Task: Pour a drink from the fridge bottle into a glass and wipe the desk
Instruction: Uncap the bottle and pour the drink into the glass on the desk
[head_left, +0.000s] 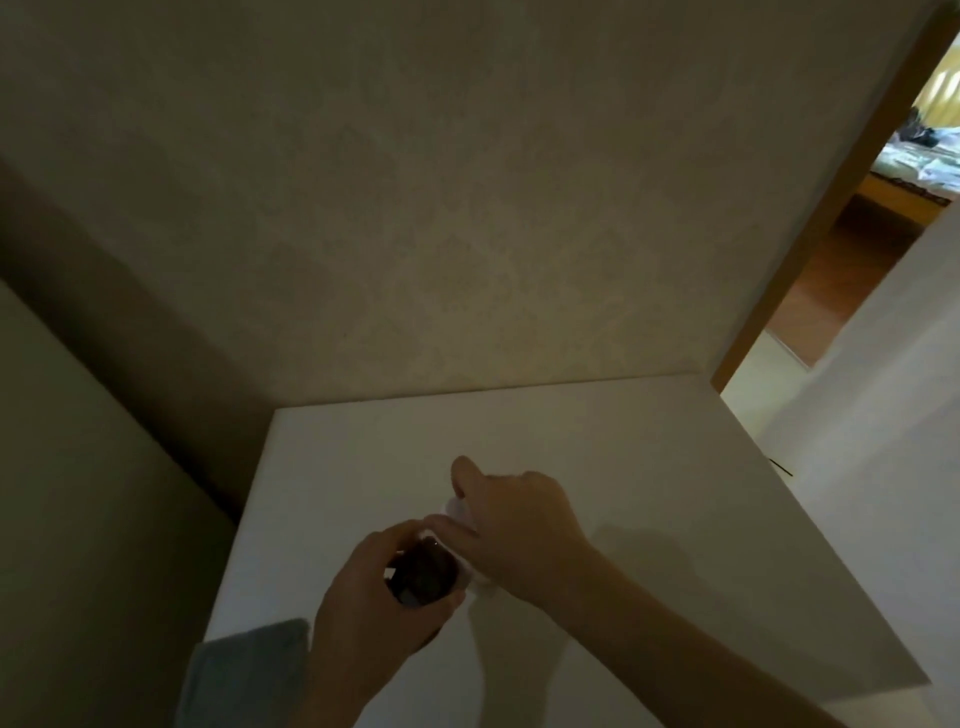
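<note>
The room is dim and the picture looks soft and a bit grainy. Bright light comes only through the open doorway with the brown wooden frame (810, 244) at the right. The flat white surface (649, 467) shows faint grey shadows beside the hands. The left corner is very dark. Straight lines bend near the edges. The hands look slightly blurry.

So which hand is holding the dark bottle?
The left hand; its grip wraps the dark bottle. The right hand holds something pale beside it.
</note>
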